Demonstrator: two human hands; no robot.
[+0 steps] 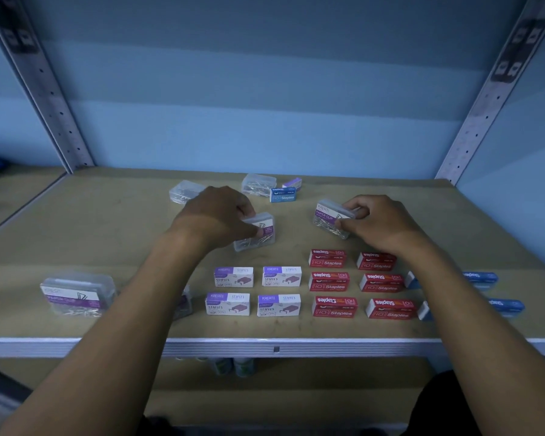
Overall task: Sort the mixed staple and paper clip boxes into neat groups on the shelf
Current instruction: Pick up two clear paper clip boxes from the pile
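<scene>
From the head view, at frame centre my left hand (216,215) grips a clear paper clip box (258,232) with a purple label on the shelf (76,221); right of centre, my right hand (379,221) pinches another clear clip box (329,218), tilted.

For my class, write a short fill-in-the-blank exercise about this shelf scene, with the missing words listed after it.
1. Each hand grips a clear box of paper ____.
2. The red staple boxes are arranged in ____ columns.
3. The purple-and-white staple boxes number ____ in the neat group.
4. The lone blue box at the back of the shelf is labelled ____.

Missing words: clips; two; four; Staples
</scene>
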